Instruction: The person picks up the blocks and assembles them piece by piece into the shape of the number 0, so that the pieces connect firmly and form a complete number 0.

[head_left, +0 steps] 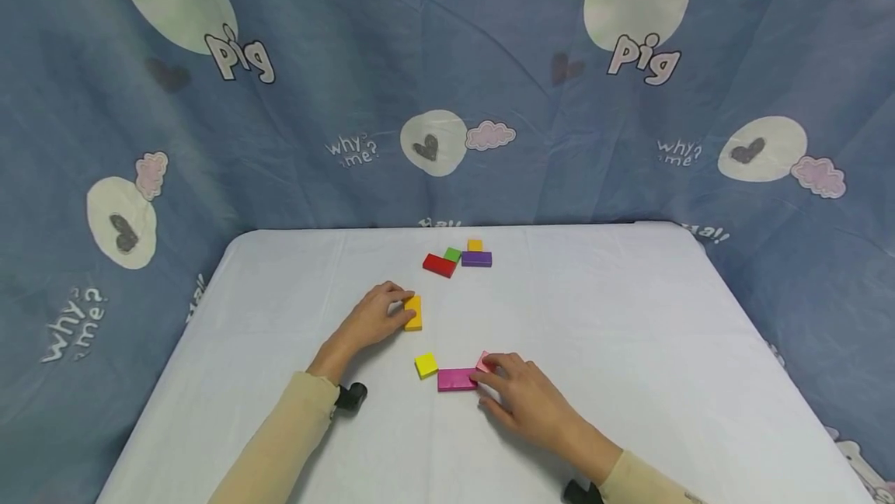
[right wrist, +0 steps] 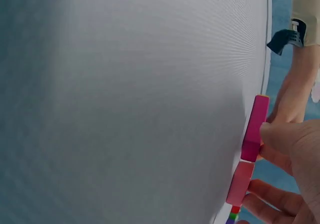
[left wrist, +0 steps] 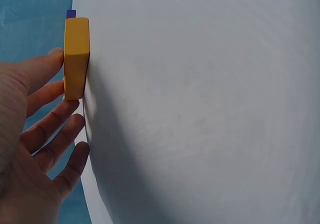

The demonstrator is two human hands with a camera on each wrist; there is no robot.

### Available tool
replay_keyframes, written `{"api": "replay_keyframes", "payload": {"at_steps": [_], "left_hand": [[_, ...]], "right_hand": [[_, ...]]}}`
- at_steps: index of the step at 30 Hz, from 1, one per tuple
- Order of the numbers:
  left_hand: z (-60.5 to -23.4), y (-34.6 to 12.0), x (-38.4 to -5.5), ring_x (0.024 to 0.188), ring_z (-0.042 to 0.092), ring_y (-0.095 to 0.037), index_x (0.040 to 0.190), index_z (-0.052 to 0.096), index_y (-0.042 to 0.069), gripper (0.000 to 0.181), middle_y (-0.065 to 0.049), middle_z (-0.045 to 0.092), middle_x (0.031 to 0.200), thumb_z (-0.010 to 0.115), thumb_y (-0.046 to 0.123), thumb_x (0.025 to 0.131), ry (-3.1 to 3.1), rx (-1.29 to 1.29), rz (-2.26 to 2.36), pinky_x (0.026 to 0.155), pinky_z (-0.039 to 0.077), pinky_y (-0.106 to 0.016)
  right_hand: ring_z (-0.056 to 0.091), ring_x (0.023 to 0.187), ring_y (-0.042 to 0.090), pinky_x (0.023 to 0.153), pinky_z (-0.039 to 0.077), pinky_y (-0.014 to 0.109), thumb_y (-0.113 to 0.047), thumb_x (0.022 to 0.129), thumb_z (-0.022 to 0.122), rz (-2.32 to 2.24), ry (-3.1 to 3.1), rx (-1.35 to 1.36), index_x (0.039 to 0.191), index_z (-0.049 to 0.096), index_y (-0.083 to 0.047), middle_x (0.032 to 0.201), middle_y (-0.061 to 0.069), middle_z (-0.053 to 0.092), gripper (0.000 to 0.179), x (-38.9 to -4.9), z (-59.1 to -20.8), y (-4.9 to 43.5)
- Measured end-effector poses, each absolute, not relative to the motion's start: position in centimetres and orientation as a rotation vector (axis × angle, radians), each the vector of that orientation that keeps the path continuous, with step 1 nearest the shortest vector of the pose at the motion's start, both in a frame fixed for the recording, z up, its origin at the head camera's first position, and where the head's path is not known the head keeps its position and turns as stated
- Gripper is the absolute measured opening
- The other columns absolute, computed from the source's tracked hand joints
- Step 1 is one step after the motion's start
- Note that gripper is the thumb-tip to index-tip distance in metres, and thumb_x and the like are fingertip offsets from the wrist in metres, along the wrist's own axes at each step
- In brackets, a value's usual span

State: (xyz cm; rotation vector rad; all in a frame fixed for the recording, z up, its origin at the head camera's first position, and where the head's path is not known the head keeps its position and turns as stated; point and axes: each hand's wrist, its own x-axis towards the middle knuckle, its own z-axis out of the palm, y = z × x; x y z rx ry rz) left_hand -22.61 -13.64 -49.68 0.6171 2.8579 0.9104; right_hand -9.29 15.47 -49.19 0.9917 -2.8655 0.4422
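My left hand [head_left: 376, 318] pinches an orange-yellow oblong block [head_left: 414, 318] near the middle of the white table. In the left wrist view the same block [left wrist: 77, 58] is by the thumb and index fingertips, the other fingers spread below. My right hand [head_left: 527, 395] reaches over the right end of a magenta oblong block [head_left: 456, 380], fingertips touching it and a small pink block [head_left: 482, 363] partly hidden behind the fingers. In the right wrist view the magenta block [right wrist: 255, 129] and pink block [right wrist: 240, 183] lie end to end. A yellow square block [head_left: 426, 366] sits left of the magenta one.
Farther back on the table [head_left: 594, 302] stand a red block [head_left: 439, 265], a green block [head_left: 453, 255], a purple block [head_left: 477, 258] and a small orange block [head_left: 475, 245], grouped closely. A blue printed curtain [head_left: 489, 85] hangs behind the table's far edge.
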Motion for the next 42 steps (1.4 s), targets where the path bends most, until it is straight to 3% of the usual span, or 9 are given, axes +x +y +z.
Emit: {"api": "replay_keyframes", "payload": {"at_steps": [10,42], "left_hand": [[-49.76,-13.48,-22.32,0.104,0.053,-0.025,0.127,0.066,0.006,0.042,-0.005,0.059,0.112,0.071,0.027,0.091,2.832,0.565,0.924,0.094,0.045,-0.043],[-49.84,-13.14,-21.66,0.109,0.054,-0.023,0.123,0.068,0.011,0.039,-0.001,0.061,0.111,0.074,0.029,0.088,2.800,0.617,0.872,0.098,0.042,-0.045]], "right_hand": [[0.049,0.121,0.021,0.091,0.049,0.043,-0.036,0.092,0.066,0.395,-2.897,1.045,0.133,0.062,-0.019,0.134,0.006,0.052,0.044,-9.34,-49.21,15.81],[0.047,0.123,0.021,0.092,0.048,0.043,-0.039,0.093,0.065,0.379,-2.920,1.081,0.137,0.058,-0.021,0.139,0.005,0.049,0.048,-9.51,-49.16,16.13]]}}
